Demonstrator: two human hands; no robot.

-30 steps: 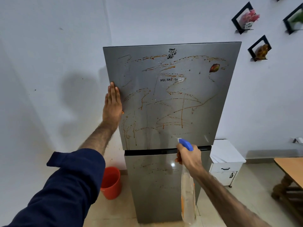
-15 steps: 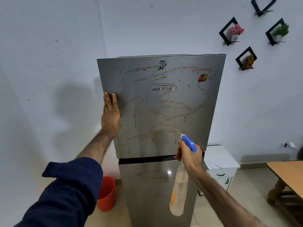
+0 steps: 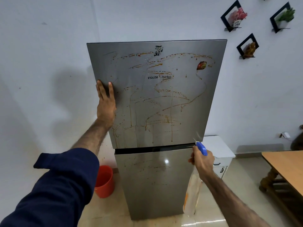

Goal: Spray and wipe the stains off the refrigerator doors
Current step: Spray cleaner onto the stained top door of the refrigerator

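Observation:
A grey two-door refrigerator stands ahead. Its upper door (image 3: 164,99) is streaked with orange-brown stains and drips; the lower door (image 3: 152,182) carries fainter marks. My left hand (image 3: 105,104) presses flat on the upper door's left edge, fingers straight. My right hand (image 3: 202,163) grips a clear spray bottle (image 3: 192,197) with a blue trigger head (image 3: 202,148), its nozzle aimed at the upper door's lower right corner. A faint mist shows just above the nozzle.
An orange bucket (image 3: 104,181) sits on the floor left of the refrigerator. A white cabinet (image 3: 219,154) stands at its right side, and a wooden table (image 3: 285,167) fills the right edge. Black wall shelves (image 3: 247,46) with ornaments hang at upper right.
My right hand with the spray bottle has moved rightward along the gap between the doors to the right edge. My left hand stays pressed on the upper door.

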